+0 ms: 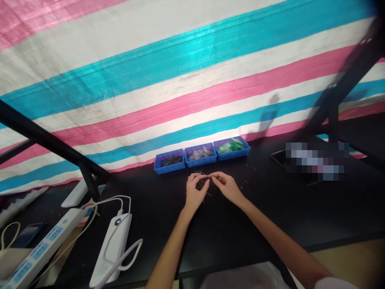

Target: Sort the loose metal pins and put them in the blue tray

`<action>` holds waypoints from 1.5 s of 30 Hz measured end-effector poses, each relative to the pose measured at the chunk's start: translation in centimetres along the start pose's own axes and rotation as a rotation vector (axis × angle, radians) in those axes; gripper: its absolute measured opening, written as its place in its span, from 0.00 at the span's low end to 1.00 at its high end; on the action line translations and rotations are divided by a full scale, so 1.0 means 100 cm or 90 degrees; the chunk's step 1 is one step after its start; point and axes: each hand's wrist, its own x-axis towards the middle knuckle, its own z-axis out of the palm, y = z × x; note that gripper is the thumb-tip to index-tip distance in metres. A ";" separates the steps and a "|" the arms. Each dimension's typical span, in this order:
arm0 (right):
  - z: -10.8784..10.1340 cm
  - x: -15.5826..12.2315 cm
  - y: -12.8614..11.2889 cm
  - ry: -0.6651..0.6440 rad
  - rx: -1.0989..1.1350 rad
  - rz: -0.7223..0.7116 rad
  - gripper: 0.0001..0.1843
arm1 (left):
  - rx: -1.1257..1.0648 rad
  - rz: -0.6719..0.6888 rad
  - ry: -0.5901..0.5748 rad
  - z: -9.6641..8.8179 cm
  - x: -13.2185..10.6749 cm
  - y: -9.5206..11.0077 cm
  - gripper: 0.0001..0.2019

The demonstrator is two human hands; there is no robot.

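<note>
My left hand (195,192) and my right hand (227,188) meet at their fingertips above the black table, just in front of three blue trays. The fingers of both are bent in a pinch-like pose. What lies between the fingertips is too small to make out. Beneath and beside my left hand is a loose pile of thin metal pin-like pieces (200,184), partly covered by that hand. The left blue tray (170,169) holds similar dark, thin pieces. Clear bags (201,153) fill the middle tray (201,162), and green-and-clear bags (231,146) fill the right tray (234,155).
A white power bank (112,245) with cables lies on the table's left side, near a white power strip (45,245). A phone (278,157), partly blurred out, lies at the right. Behind the black table (270,208) hangs a striped sheet (180,104) between dark frame bars.
</note>
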 end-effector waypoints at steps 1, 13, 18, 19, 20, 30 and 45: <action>0.000 0.001 0.000 -0.003 0.051 0.016 0.11 | -0.006 -0.002 -0.003 0.000 0.000 -0.001 0.08; 0.000 -0.001 -0.012 -0.012 0.216 0.128 0.13 | -0.147 0.003 -0.063 -0.010 0.003 0.001 0.05; 0.001 -0.002 -0.011 -0.020 0.166 0.104 0.13 | -0.194 -0.039 -0.015 -0.014 0.006 0.003 0.06; 0.001 -0.003 -0.011 -0.033 0.143 0.088 0.13 | -0.204 -0.046 -0.008 -0.015 0.006 0.003 0.06; 0.002 -0.004 -0.011 -0.050 0.113 0.067 0.13 | -0.212 -0.053 -0.005 -0.015 0.006 0.003 0.06; 0.006 -0.009 -0.013 -0.114 -0.037 -0.037 0.15 | -0.210 -0.068 -0.058 -0.006 0.002 0.002 0.07; 0.006 -0.007 -0.010 -0.050 -0.001 -0.020 0.13 | -0.211 -0.069 0.002 -0.012 0.007 -0.001 0.07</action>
